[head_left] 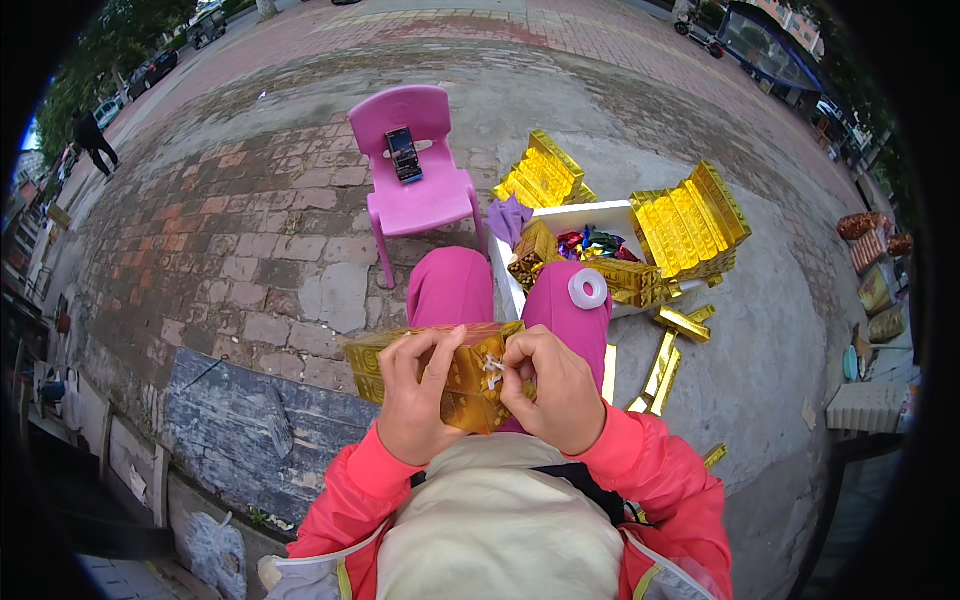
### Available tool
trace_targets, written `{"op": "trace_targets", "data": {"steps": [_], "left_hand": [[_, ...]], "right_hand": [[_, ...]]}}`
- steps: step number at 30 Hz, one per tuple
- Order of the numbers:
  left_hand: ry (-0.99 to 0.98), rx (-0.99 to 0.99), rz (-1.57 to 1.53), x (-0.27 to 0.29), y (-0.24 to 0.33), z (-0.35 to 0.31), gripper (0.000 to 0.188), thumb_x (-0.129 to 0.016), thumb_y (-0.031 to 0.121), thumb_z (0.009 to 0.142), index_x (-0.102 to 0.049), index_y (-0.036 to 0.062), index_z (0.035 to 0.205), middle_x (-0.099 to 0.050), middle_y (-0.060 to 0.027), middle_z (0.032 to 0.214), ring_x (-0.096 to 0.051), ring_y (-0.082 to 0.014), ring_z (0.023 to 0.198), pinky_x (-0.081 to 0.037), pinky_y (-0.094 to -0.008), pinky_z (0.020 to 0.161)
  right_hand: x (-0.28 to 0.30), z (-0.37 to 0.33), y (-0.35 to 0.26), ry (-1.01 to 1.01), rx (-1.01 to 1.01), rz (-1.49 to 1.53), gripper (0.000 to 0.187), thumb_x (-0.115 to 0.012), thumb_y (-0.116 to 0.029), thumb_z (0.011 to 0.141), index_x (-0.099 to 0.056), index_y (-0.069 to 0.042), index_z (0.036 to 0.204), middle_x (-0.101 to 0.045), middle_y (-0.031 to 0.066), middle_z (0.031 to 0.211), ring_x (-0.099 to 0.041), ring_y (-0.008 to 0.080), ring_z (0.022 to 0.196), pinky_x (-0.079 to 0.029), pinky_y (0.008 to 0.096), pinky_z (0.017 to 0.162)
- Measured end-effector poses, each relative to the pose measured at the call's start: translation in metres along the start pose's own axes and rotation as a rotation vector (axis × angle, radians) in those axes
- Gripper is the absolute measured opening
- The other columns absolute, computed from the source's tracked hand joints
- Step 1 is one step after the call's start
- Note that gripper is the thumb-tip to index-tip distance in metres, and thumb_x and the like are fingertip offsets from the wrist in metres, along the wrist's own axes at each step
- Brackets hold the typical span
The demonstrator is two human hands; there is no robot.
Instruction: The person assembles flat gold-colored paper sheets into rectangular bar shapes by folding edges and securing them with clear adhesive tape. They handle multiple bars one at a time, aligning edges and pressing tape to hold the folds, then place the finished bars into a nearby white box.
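Observation:
Over my lap I hold a shiny gold foil box (pixel 369 368) with an embossed pattern. My left hand (pixel 415 385) is closed round its near side, thumb and fingers pressed against it. A crumpled white strip (pixel 491 366), perhaps a knot, sits on the box's right end. My right hand (pixel 556 395) pinches at this strip with thumb and forefinger; the fingertips partly hide it. On my right knee rests a translucent white ring (pixel 588 289), like a tape roll.
A pink plastic chair (pixel 415 205) stands ahead with a phone (pixel 404 155) on it. Right of it is a white box (pixel 606 212) with colourful foil pieces. Stacked gold bars (pixel 690 225) lie beside it, with several loose gold pieces (pixel 660 375) on the ground. A dark board (pixel 235 425) lies left.

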State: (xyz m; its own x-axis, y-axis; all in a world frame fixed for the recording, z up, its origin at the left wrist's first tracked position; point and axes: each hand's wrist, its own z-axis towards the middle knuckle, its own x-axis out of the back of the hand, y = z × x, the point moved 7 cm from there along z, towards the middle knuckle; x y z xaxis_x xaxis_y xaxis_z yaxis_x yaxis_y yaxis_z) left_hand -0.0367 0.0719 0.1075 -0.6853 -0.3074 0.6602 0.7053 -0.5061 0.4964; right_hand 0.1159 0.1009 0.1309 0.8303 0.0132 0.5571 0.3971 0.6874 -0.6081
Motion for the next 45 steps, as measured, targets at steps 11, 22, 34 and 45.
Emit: {"op": "trace_targets", "data": {"steps": [11, 22, 34, 45], "left_hand": [[0.073, 0.092, 0.048, 0.008, -0.016, 0.002, 0.104, -0.094, 0.027, 0.061, -0.044, 0.0057, 0.15, -0.049, -0.0164, 0.13, -0.043, -0.0365, 0.119, -0.038, -0.0474, 0.103], [0.093, 0.079, 0.075, 0.015, -0.017, -0.005, 0.099, -0.094, 0.025, 0.062, -0.048, 0.0056, 0.147, -0.05, -0.0148, 0.129, -0.043, -0.0356, 0.12, -0.038, -0.0461, 0.103], [0.016, -0.015, 0.078, 0.001, -0.008, -0.009, 0.097, -0.092, 0.026, 0.063, -0.048, 0.0048, 0.146, -0.049, -0.0165, 0.129, -0.043, -0.0367, 0.122, -0.038, -0.0481, 0.106], [-0.021, -0.021, 0.072, -0.002, -0.007, -0.007, 0.097, -0.092, 0.029, 0.063, -0.049, 0.0047, 0.146, -0.049, -0.0168, 0.128, -0.044, -0.0369, 0.121, -0.038, -0.0483, 0.106]], "right_hand": [[0.017, -0.013, -0.016, 0.062, 0.104, 0.101, 0.033, -0.068, 0.011, 0.073, -0.057, -0.001, 0.103, -0.062, 0.014, 0.091, -0.063, 0.0235, 0.074, -0.053, 0.0354, 0.065], [0.012, -0.003, 0.017, 0.019, -0.124, -0.007, 0.023, -0.067, 0.003, 0.084, -0.063, 0.0, 0.107, -0.059, 0.0141, 0.099, -0.062, 0.0342, 0.094, -0.051, 0.0418, 0.081], [-0.004, 0.02, -0.015, -0.067, 0.125, -0.151, 0.015, -0.073, -0.007, 0.083, -0.06, -0.003, 0.092, -0.055, 0.0103, 0.085, -0.058, 0.029, 0.08, -0.05, 0.0391, 0.071], [-0.007, 0.025, -0.015, -0.107, 0.25, -0.268, 0.015, -0.071, -0.007, 0.08, -0.058, -0.004, 0.087, -0.052, 0.0096, 0.08, -0.057, 0.0277, 0.075, -0.05, 0.0387, 0.068]]}}
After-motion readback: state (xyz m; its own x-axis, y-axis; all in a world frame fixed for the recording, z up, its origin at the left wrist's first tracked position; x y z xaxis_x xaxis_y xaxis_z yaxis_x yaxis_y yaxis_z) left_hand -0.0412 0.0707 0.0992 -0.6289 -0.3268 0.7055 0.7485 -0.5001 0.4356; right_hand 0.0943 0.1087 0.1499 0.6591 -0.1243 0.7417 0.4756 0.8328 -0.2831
